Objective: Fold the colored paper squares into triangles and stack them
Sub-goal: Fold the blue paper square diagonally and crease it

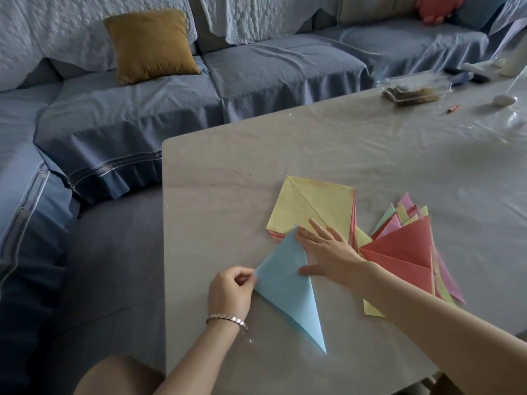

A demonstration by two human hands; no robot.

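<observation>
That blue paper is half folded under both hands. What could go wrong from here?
The left hand pinches only one corner of the blue triangle, so the layers could slip before the right hand flattens the crease, leaving uneven edges. The right forearm also lies across the fanned pile of folded triangles and could drag it apart. The blue tip overlaps the yellow-topped stack of squares, which may get nudged.
</observation>
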